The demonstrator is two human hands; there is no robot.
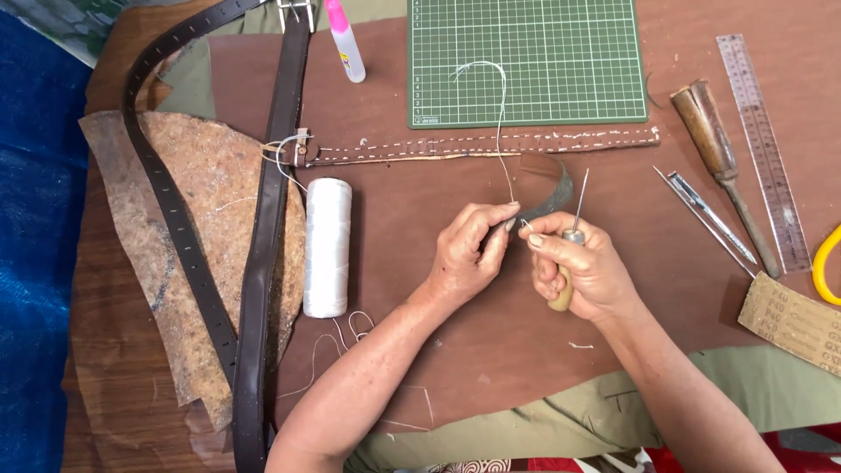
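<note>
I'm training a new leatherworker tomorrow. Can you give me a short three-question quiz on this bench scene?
1. True or false: the right hand holds an awl with its point up.
2. What does the left hand pinch? A) white thread B) the ruler C) the glue bottle
3. Fill in: the white spool lies on its side just right of the dark ______.

Key: 1 true; 2 A; 3 belt.
</note>
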